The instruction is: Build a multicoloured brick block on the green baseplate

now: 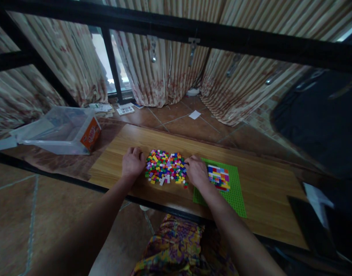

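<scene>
A spread of small multicoloured toy building bricks (166,167) lies on the wooden board in front of me. At its left edge rests my left hand (132,162), fingers loosely bent and a little apart, with no brick visible in it. My right hand (196,169) is at the right edge of the pile, thumb and fingertips drawn together. Whatever is between those fingertips is too small to make out. Under and beside my right wrist lies a green studded baseplate (235,188). A block of joined coloured bricks (218,177) sits on it, partly hidden by my right forearm.
The wooden tabletop (267,191) runs left to right. A clear plastic bin (63,134) with an orange label stands at the left end. Dark flat objects (299,214) lie at the right end. A dark metal bar (176,28) crosses above, before striped curtains (170,73).
</scene>
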